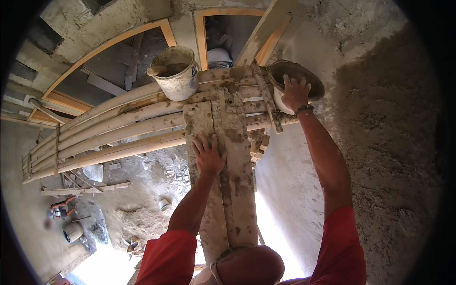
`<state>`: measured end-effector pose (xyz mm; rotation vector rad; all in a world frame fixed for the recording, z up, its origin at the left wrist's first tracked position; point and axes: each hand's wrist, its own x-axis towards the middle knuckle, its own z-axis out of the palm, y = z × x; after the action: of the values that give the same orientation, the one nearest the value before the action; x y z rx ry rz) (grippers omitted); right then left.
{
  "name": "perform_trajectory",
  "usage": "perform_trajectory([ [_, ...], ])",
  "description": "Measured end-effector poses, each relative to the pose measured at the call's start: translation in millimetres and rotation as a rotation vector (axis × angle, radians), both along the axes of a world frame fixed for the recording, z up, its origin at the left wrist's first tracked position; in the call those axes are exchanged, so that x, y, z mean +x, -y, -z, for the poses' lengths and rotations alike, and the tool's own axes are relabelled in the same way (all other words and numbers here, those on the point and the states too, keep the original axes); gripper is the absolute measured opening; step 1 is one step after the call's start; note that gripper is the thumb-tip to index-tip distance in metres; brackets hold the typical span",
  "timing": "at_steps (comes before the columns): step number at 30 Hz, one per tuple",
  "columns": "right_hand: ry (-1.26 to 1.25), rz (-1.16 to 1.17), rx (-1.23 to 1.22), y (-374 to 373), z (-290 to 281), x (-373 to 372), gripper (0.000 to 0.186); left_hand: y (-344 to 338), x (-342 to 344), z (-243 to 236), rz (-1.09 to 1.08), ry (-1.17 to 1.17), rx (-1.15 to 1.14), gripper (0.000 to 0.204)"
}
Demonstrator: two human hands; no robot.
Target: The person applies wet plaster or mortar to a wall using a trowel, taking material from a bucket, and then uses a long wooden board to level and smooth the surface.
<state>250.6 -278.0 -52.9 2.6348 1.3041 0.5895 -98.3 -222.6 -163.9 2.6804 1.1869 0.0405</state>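
1. the round mortar pan (311, 80) sat on the far right end of the bamboo pole scaffold (118, 128), right up against the rough plastered wall (380, 142). its near rim looked like it hung a bit past the poles, so i'd say it wanted a firm, level hold.
2. right hand (295, 92) was on the pan's near rim, fingers curled over the edge and gripping it. i figured one hand on one side could tip a loaded pan, so pulling slow and flat seemed the way.
3. left hand (207, 154) lay open and flat on the mortar-crusted plank (232, 180), bracing, holding nothing. good call i think, that plank was the only footing.
4. white bucket (176, 73) with a handle sticking out stood on the poles to the left, well apart from the pan.
5. long drop below, with another person (61, 209) working on the ground by a pile of sand.
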Motion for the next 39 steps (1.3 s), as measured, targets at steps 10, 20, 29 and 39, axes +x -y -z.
perform_trajectory([
  [10,-0.049,0.040,0.250,52,73,40,0.023,-4,-1,9,-0.014,0.018,-0.003,0.075],
  [20,-0.057,-0.046,0.152,38,85,50,0.038,-2,1,2,-0.004,-0.001,-0.027,0.075],
  [29,-0.338,-0.150,0.274,107,40,-39,0.062,5,-1,12,0.001,-0.001,0.025,0.079],
  [39,-0.869,-0.042,-0.440,497,-68,-220,0.056,1,7,-11,-0.046,-0.107,-0.058,0.074],
])
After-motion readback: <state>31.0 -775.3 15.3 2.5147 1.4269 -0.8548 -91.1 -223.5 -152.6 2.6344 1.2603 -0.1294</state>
